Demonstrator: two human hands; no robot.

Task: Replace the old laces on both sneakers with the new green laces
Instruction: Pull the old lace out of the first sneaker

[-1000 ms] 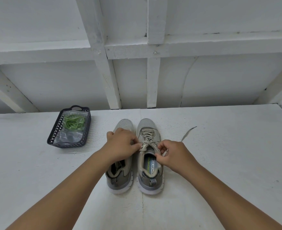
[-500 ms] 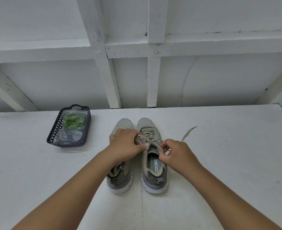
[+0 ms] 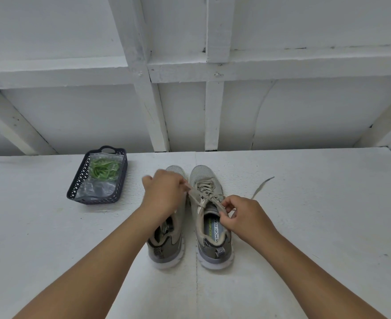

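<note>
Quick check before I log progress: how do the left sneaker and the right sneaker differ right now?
The right sneaker has its old lace in plain view, pulled on by both hands; most of the left sneaker lacing is hidden behind the left hand. The right sneaker's insole print shows; the left sneaker's opening is dark. Both are grey, side by side, toes pointing away.

Basket [image 3: 74, 191] lies left of two sneakers [image 3: 210, 217].
</note>
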